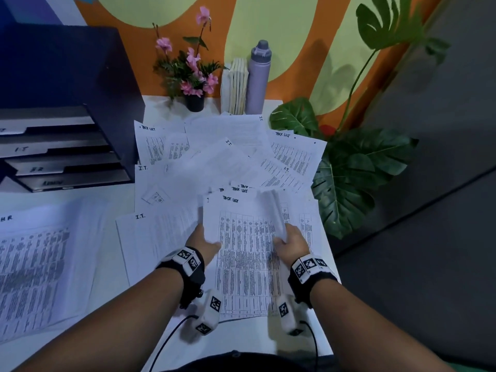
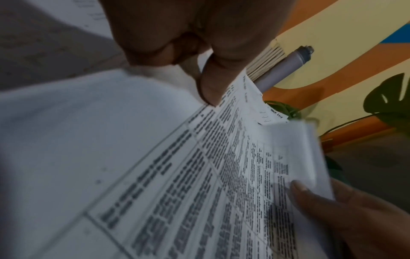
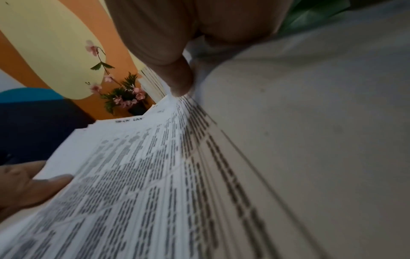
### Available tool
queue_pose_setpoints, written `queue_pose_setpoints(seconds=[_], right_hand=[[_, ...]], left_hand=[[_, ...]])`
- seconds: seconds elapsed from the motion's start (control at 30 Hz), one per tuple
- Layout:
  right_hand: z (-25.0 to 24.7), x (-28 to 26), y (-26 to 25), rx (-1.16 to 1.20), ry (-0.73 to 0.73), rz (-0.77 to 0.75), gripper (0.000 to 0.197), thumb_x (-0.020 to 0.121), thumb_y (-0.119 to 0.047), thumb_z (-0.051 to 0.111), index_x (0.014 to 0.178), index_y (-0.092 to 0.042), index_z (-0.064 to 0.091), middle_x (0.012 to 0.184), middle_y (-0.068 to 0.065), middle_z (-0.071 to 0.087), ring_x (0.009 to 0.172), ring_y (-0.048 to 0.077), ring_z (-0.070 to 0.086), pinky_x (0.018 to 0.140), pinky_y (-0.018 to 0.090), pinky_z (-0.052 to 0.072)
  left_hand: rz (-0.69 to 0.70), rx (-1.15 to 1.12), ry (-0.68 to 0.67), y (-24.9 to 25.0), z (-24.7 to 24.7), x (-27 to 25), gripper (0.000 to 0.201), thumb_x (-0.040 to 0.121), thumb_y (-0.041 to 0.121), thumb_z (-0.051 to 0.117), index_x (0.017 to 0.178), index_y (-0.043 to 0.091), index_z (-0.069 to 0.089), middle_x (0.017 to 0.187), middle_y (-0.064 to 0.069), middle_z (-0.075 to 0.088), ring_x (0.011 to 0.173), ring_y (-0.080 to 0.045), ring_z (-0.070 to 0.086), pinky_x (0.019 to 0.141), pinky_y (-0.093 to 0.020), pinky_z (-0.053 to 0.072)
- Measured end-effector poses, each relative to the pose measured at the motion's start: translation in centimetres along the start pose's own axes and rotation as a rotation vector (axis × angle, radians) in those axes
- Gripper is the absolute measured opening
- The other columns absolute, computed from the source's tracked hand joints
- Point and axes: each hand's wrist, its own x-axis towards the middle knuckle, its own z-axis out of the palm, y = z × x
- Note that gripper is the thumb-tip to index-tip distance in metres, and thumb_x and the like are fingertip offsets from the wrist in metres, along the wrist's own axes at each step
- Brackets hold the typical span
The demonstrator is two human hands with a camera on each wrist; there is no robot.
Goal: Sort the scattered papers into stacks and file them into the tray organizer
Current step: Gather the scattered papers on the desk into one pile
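I hold a stack of "Task List" sheets (image 1: pixel 243 253) just above the white table, near its front right. My left hand (image 1: pixel 204 242) grips its left edge, thumb (image 2: pixel 210 84) on top. My right hand (image 1: pixel 291 240) pinches the right edge, where a few sheets (image 1: pixel 276 210) curl upward under its thumb (image 3: pixel 178 77). Loose "I.T." and "Task List" papers (image 1: pixel 214 157) lie scattered behind the stack. An "HR" stack (image 1: pixel 35 264) lies at the left. The black tray organizer (image 1: pixel 67 146) with labelled trays stands at the back left.
A flower pot (image 1: pixel 193 102), upright notebooks (image 1: pixel 236 87) and a grey bottle (image 1: pixel 259 76) stand at the back wall. A large-leaved plant (image 1: pixel 349 170) crowds the table's right edge. An "I.T." sheet (image 1: pixel 155 232) lies just left of my left hand.
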Motion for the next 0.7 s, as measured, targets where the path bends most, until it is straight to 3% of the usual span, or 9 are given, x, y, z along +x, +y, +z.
queue_pose_setpoints(seconds=[0.07, 0.1, 0.2, 0.3, 0.37, 0.43, 0.53, 0.63, 0.7], right_hand=[[-0.2, 0.4, 0.0, 0.015, 0.036, 0.054, 0.045, 0.088, -0.021, 0.06, 0.131, -0.013, 0.05, 0.129, 0.013, 0.046, 0.111, 0.031, 0.053, 0.092, 0.038, 0.049], [-0.5, 0.7, 0.1, 0.003, 0.044, 0.115, 0.057, 0.087, -0.025, 0.062, 0.14, -0.017, 0.042, 0.141, 0.011, 0.037, 0.126, 0.032, 0.043, 0.105, 0.041, 0.041], [-1.1, 1.4, 0.0, 0.137, 0.039, 0.173, 0.085, 0.086, -0.032, 0.068, 0.153, -0.019, 0.016, 0.155, 0.012, 0.021, 0.141, 0.033, 0.025, 0.116, 0.043, 0.025], [-1.9, 1.7, -2.2, 0.503, -0.017, 0.103, 0.091, 0.087, -0.027, 0.069, 0.153, -0.024, 0.006, 0.155, 0.006, 0.025, 0.141, 0.024, 0.031, 0.114, 0.041, 0.029], [-2.6, 1.7, -4.6, 0.742, -0.07, 0.043, 0.079, 0.089, -0.019, 0.068, 0.15, -0.026, 0.019, 0.14, -0.003, 0.043, 0.131, 0.019, 0.044, 0.106, 0.039, 0.037], [-3.2, 1.7, -7.8, 0.803, -0.034, -0.074, 0.06, 0.085, -0.02, 0.071, 0.137, -0.029, 0.041, 0.13, -0.006, 0.058, 0.124, 0.021, 0.054, 0.101, 0.039, 0.043], [-3.6, 1.4, -11.9, 0.822, 0.029, -0.238, 0.062, 0.08, -0.034, 0.075, 0.134, -0.026, 0.046, 0.133, -0.003, 0.058, 0.125, 0.016, 0.054, 0.104, 0.039, 0.044], [-3.7, -0.1, -14.7, 0.972, 0.027, -0.344, 0.042, 0.088, -0.003, 0.065, 0.126, -0.017, 0.052, 0.118, 0.0, 0.066, 0.11, 0.016, 0.062, 0.096, 0.032, 0.049], [-3.4, -1.1, -15.2, 1.003, -0.004, -0.331, 0.042, 0.086, 0.002, 0.065, 0.122, -0.018, 0.055, 0.114, -0.001, 0.068, 0.108, 0.017, 0.064, 0.096, 0.034, 0.049]], left_hand=[[0.062, -0.076, 0.064, 0.0, -0.6, -0.6, 0.062, 0.089, 0.008, 0.061, 0.144, 0.019, 0.033, 0.135, -0.001, 0.052, 0.112, -0.018, 0.052, 0.098, -0.027, 0.04], [0.094, -0.102, 0.086, 0.3, -1.0, -1.1, 0.062, 0.09, 0.005, 0.059, 0.144, 0.02, 0.033, 0.133, 0.002, 0.052, 0.108, -0.014, 0.05, 0.096, -0.024, 0.038], [0.196, -0.099, 0.122, 0.9, -3.2, -2.0, 0.06, 0.092, 0.004, 0.056, 0.145, 0.019, 0.033, 0.131, 0.005, 0.047, 0.112, -0.01, 0.043, 0.096, -0.02, 0.031], [0.309, -0.089, 0.174, 1.2, -5.8, -2.4, 0.052, 0.091, 0.006, 0.058, 0.139, 0.018, 0.042, 0.125, 0.004, 0.053, 0.116, -0.015, 0.05, 0.097, -0.025, 0.034], [0.34, -0.187, 0.234, 1.6, -7.5, -2.7, 0.045, 0.09, 0.005, 0.058, 0.132, 0.02, 0.049, 0.12, 0.007, 0.056, 0.112, -0.014, 0.052, 0.098, -0.028, 0.038], [0.365, -0.317, 0.288, 2.5, -8.9, -3.1, 0.039, 0.09, 0.004, 0.059, 0.123, 0.024, 0.053, 0.114, 0.007, 0.062, 0.108, -0.015, 0.057, 0.099, -0.033, 0.044], [0.393, -0.429, 0.389, 4.4, -11.1, -3.9, 0.034, 0.089, 0.003, 0.06, 0.117, 0.022, 0.056, 0.104, 0.007, 0.065, 0.098, -0.014, 0.061, 0.092, -0.028, 0.047], [0.429, -0.505, 0.427, 5.2, -13.4, -4.8, 0.028, 0.088, 0.003, 0.063, 0.109, 0.02, 0.059, 0.1, 0.006, 0.066, 0.094, -0.013, 0.062, 0.088, -0.024, 0.045], [0.446, -0.513, 0.419, 4.9, -14.4, -5.7, 0.027, 0.085, 0.003, 0.066, 0.106, 0.019, 0.06, 0.09, 0.012, 0.066, 0.082, -0.005, 0.064, 0.076, -0.017, 0.05]])
